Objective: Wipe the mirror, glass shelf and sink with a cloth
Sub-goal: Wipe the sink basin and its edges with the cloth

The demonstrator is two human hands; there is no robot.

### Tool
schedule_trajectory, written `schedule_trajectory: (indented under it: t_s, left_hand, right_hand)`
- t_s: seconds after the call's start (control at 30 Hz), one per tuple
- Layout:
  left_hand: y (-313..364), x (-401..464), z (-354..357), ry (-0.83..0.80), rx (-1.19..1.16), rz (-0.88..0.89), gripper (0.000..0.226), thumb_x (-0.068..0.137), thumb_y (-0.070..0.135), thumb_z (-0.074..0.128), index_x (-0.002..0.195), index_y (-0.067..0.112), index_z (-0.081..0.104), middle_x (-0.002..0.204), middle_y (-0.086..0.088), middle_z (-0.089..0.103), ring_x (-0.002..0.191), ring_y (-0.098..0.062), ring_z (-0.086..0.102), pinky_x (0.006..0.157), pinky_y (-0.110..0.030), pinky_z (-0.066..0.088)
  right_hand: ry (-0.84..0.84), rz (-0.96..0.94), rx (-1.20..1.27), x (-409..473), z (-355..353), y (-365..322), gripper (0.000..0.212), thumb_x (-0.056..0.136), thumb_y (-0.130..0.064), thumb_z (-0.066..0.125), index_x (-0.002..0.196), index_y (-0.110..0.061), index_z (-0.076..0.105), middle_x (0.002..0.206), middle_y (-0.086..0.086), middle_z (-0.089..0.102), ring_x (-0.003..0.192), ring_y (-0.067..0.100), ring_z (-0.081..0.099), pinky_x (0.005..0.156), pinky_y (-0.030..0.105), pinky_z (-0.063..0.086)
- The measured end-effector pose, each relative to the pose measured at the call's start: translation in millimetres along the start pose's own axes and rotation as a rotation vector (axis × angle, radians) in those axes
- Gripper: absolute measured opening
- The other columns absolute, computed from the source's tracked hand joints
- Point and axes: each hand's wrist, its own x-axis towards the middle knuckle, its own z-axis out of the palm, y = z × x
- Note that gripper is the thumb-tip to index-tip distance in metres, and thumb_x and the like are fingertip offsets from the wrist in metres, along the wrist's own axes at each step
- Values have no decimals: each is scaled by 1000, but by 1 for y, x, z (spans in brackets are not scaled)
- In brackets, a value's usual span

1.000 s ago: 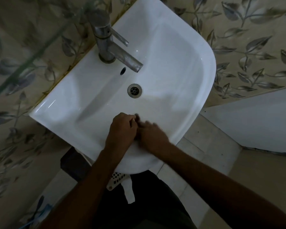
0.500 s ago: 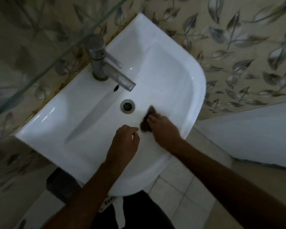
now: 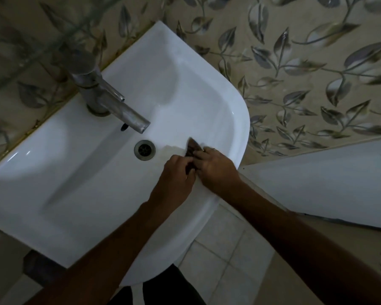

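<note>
A white sink (image 3: 59, 164) fills the middle of the view, with a metal tap (image 3: 106, 100) at the back and a round drain (image 3: 144, 150) in the basin. A small dark cloth (image 3: 193, 147) lies inside the basin's right side, just right of the drain. My right hand (image 3: 216, 168) holds the cloth against the basin. My left hand (image 3: 176, 172) meets it from the left, its curled fingers pinching the cloth's near part. Most of the cloth is hidden under both hands. A glass shelf edge (image 3: 42, 47) crosses the upper left, blurred.
Leaf-patterned wall tiles (image 3: 295, 73) surround the sink. A pale flat surface (image 3: 330, 186) lies to the right, below the wall. Light floor tiles (image 3: 224, 260) show under the sink's front rim.
My two hands were together at the sink's front rim, then parted. Now they meet again on the cloth, further into the basin toward its right side. The camera has shifted too.
</note>
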Motion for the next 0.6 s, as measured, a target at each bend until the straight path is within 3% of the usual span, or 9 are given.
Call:
schedule_trajectory:
  t_s: [0.07, 0.13, 0.27, 0.37, 0.43, 0.5, 0.6]
  left_hand:
    - [-5, -3, -2, -12, 8, -27, 32, 94, 20, 56, 125, 13, 58, 115, -9, 54, 103, -25, 55, 89, -39, 50]
    - [-11, -10, -5, -11, 17, -71, 32, 95, 20, 56, 126, 13, 57, 114, -8, 54, 105, -24, 55, 90, -39, 51]
    - [-29, -22, -15, 9, 87, -184, 31, 95, 23, 55, 125, 16, 56, 111, -6, 53, 105, -22, 53, 87, -35, 51]
    - [-39, -28, -24, 48, 71, -292, 34, 94, 22, 56, 128, 16, 54, 116, -7, 52, 108, -23, 53, 89, -36, 51]
    - [-43, -30, -32, 94, 58, -366, 40, 94, 22, 56, 133, 14, 50, 121, -8, 52, 112, -24, 52, 92, -37, 51]
    - [-48, -29, -40, 139, 76, -414, 48, 93, 22, 55, 139, 11, 45, 125, -11, 51, 115, -26, 52, 96, -41, 49]
    - [-55, -29, -50, 210, 119, -416, 48, 93, 18, 54, 140, 7, 46, 130, -17, 52, 122, -31, 51, 103, -44, 46]
  right_hand:
    - [-7, -54, -14, 6, -6, 10, 32, 83, -13, 54, 107, -6, 74, 113, 15, 71, 105, 42, 65, 95, 50, 53]
    - [112, 31, -102, 28, -14, 37, 39, 79, 0, 65, 118, -5, 70, 129, 19, 65, 122, 46, 57, 105, 55, 46]
    - [242, 61, -221, 78, -25, 73, 52, 87, 2, 50, 138, -7, 57, 147, 21, 48, 138, 46, 41, 115, 56, 32]
    - [262, 120, -75, 86, -1, 38, 60, 95, -3, 49, 153, -9, 33, 161, 18, 26, 148, 44, 20, 121, 53, 17]
    - [196, 129, 83, 78, 27, -6, 66, 97, -9, 47, 157, -10, 21, 164, 18, 13, 150, 43, 12, 121, 58, 19]
    - [85, 33, 239, 64, 47, -54, 67, 98, -15, 52, 156, -7, 21, 163, 21, 13, 148, 47, 12, 117, 61, 25]
    - [-138, -222, 331, 43, 52, -114, 63, 101, -19, 53, 155, -5, 23, 164, 21, 10, 151, 41, 6, 121, 51, 12]
